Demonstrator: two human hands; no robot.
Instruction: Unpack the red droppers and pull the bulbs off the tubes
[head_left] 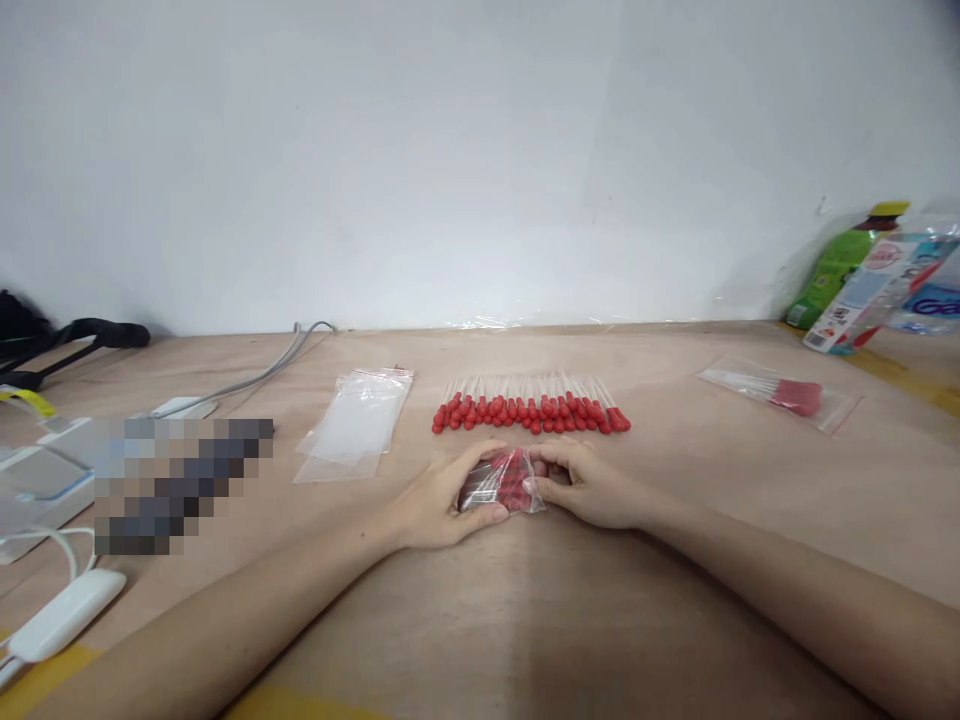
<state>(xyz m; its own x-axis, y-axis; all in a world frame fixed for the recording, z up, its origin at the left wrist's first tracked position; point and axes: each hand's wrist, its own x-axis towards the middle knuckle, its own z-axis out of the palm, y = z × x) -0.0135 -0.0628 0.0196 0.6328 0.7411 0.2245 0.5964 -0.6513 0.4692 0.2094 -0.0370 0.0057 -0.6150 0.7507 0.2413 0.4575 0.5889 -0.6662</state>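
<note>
A clear plastic bag of red-bulbed droppers (514,483) lies low over the table between my hands, bulbs toward the right. My left hand (442,500) is closed around the bag's left part, thumb along the near side. With thumb and fingers, my right hand (581,485) pinches the bag's right end; its curled fingers partly hide that end. Just beyond them, a row of loose droppers (532,408) rests on the table, red bulbs facing me and clear tubes pointing to the wall. Flat clear bags (352,425) lie in a stack left of the row.
Another bag of droppers (795,395) lies at the right. Bottles, including a green one (832,270), and a carton (874,290) stand by the wall at the far right. A power strip (52,500), cables and a white plug-like piece (67,612) occupy the left, beside a blurred-out object (184,490).
</note>
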